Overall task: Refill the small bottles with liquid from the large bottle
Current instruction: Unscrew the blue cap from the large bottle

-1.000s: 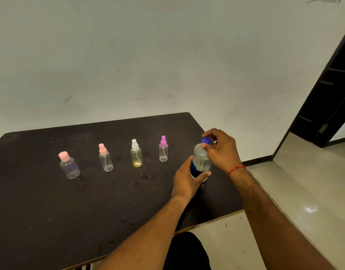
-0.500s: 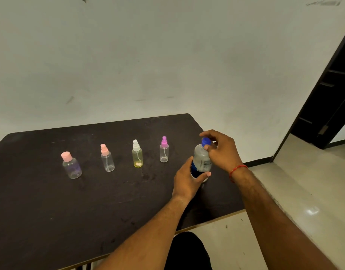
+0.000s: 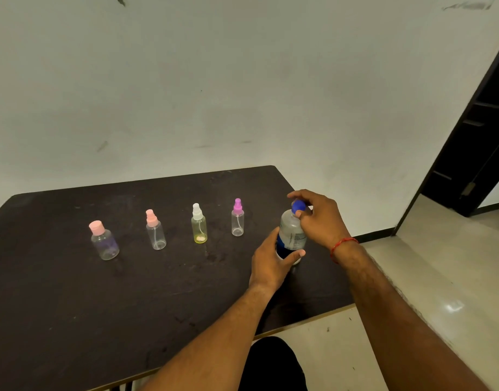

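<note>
The large bottle (image 3: 291, 234), clear with a label, stands upright near the right edge of the dark table (image 3: 73, 306). My left hand (image 3: 271, 263) wraps its lower body. My right hand (image 3: 319, 218) pinches its blue cap (image 3: 297, 206) from above. Several small bottles stand capped in a row to the left: one with a wide pink cap (image 3: 103, 241), a pink-topped sprayer (image 3: 155, 231), a yellowish sprayer with a white top (image 3: 199, 225) and a magenta-topped sprayer (image 3: 237, 218).
A pale wall rises behind the table. A dark doorway (image 3: 474, 153) opens at the right, with light floor tiles (image 3: 440, 277) below. The table's front edge runs diagonally just under my forearms.
Both hands stay on the large bottle; my right fingers have shifted slightly around the blue cap. The small bottles have not moved.
</note>
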### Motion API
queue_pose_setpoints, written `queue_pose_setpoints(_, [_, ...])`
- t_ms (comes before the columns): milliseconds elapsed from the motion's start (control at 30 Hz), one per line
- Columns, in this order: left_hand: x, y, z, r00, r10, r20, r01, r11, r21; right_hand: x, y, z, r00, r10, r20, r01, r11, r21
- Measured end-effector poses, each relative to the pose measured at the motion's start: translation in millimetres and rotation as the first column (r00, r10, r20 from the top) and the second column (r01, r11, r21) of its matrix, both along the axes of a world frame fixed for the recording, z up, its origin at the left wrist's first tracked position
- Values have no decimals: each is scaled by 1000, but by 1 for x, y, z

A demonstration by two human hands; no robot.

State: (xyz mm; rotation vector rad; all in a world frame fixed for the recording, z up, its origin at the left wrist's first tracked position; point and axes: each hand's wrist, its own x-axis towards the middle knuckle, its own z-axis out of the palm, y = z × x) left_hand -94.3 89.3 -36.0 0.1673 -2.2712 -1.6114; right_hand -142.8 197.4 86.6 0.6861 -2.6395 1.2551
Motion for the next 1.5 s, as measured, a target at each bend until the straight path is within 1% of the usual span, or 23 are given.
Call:
queue_pose_setpoints(67, [0,0,0,1000,1,4,-1,1000,-5,1,-1,1,999,17,27,-17,1000,-4])
queue_pose_setpoints(133, [-1,0,0,1000,3,9,-3,1000,-14,0,-3,-1,1000,-9,26,8,1000,13])
queue_pose_setpoints(233, [-1,0,-1,1000,2,7,-2,1000,-13,-1,-6,-4,995,-93,-44,94,995,37])
queue_pose_setpoints(300, [-1,0,-1,1000,5,6,-5,1000,-19,-1,-7,-3,991,-110,-80,112,993,23])
queue_pose_setpoints(400, [-2,0,-2,1000,5,0,-5,1000,-13,-1,-6,-4,996,-46,-82,46,999,9])
queue_pose_setpoints(500, [-3,1,-2,1000,9,10,-9,1000,-12,0,-5,-4,998,30,-47,-30,1000,1])
queue_pose_setpoints(567, [-3,1,-2,1000,11,14,-11,1000,-13,0,-5,-4,999,40,-28,-40,999,-10])
queue_pose_setpoints(633, [-3,1,-2,1000,10,19,-9,1000,-15,0,-6,-4,1000,4,-27,-4,1000,-15])
queue_pose_setpoints(733, [-3,1,-2,999,12,30,-11,1000,-24,-1,-8,-5,993,-102,-64,104,994,18])
queue_pose_setpoints(800, [-3,1,-2,999,14,29,-14,1000,-23,-1,-8,-4,987,-139,-84,142,990,27])
queue_pose_setpoints(867, [-1,1,-1,999,14,29,-14,1000,-23,0,-7,-3,989,-124,-84,126,992,14])
queue_pose_setpoints(1033, [-1,0,-1,999,24,30,-23,999,-30,0,-5,-5,1000,-11,-25,10,999,-47])
queue_pose_setpoints(1100, [-1,0,-1,999,22,34,-21,999,-34,-1,-6,-6,1000,-6,-21,5,999,-50])
queue_pose_setpoints(1167, [-1,0,0,999,18,39,-16,999,-33,-1,-7,-6,998,-55,-39,53,997,-48])
queue_pose_setpoints(1300, [-2,0,-1,999,18,46,-16,999,-44,-2,-8,-3,982,-168,-83,171,985,28])
queue_pose_setpoints(1367, [-1,-1,-1,999,25,44,-23,998,-50,-2,-6,-2,985,-146,-95,151,988,43])
queue_pose_setpoints(1433, [0,-1,-1,999,26,36,-24,999,-45,-1,-5,-3,992,-85,-93,89,995,37])
queue_pose_setpoints(1500, [0,-1,-2,999,22,30,-20,999,-42,1,-4,-2,998,-29,-47,30,999,17])
